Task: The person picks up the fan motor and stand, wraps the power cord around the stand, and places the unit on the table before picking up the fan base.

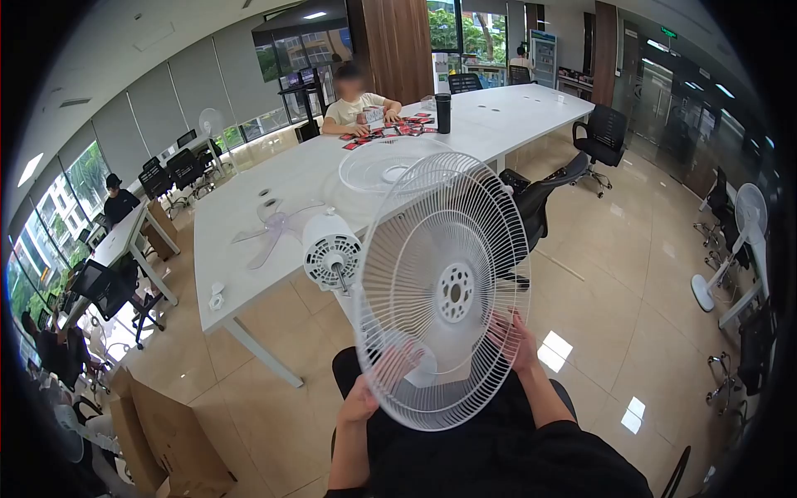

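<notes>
I hold a round white fan grille (pixel 457 292) upright and slightly tilted in front of me, above my lap. My left hand (pixel 372 392) grips its lower left rim, fingers showing through the wires. At the lower right rim, my right hand (pixel 520 342) has hold of it too. Just left of the grille is a white fan motor (pixel 332 246) with its metal shaft pointing toward me. Clear fan blades (pixel 272 230) lie on the white table (pixel 237 270). A second fan grille (pixel 365 168) rests behind, partly covered by the held one.
Small white parts (pixel 217 296) sit at the table's near left corner. Across the table, a person (pixel 357 108) handles red cards (pixel 398 130) beside a black tumbler (pixel 443 114). A black chair (pixel 540 203) is close on the right. An open cardboard box (pixel 178 440) stands at lower left.
</notes>
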`<state>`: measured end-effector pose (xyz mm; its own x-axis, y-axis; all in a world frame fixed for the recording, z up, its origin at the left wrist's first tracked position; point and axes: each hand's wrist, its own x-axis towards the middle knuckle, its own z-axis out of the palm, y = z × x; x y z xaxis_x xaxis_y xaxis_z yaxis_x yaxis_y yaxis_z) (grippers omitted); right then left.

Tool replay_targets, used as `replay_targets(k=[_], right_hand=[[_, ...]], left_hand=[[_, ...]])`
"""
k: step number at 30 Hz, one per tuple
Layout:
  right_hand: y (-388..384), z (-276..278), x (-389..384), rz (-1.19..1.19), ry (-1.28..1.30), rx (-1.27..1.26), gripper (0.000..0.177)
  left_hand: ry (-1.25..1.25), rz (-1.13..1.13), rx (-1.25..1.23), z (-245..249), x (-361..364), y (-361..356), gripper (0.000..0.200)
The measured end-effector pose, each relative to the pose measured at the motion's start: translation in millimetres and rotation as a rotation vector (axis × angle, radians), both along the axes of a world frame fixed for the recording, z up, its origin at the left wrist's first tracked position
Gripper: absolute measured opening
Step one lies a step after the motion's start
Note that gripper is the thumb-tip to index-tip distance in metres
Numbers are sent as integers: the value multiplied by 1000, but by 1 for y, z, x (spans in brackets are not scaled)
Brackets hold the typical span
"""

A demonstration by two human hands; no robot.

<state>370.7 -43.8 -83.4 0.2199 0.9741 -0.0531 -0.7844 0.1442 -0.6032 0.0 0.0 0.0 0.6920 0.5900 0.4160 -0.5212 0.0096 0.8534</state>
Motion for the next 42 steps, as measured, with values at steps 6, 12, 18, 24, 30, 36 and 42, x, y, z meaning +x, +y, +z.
replay_targets(k=[6,12,18,24,30,36,42], right_hand=[[-8,7,15,-47,224,57,51],[7,55,9,-69,294,200,53],[82,132,34,-101,284,296,53],[203,193,39,-100,12,265,40],[311,195,25,-131,48,56,55],[372,181,17,-110,5,46,57],[416,174,21,-112,-150,56,56]], left_hand=[[114,20,-77,-9,21,25,101],[418,367,-333,-74,5,65,51],[590,544,-409,-118,-11,73,41],[545,481,-451,-115,-12,76,43],[477,549,-481,-109,-25,77,39],[427,606,-549,-118,-39,86,35],[429,635,-560,-119,-42,97,34]])
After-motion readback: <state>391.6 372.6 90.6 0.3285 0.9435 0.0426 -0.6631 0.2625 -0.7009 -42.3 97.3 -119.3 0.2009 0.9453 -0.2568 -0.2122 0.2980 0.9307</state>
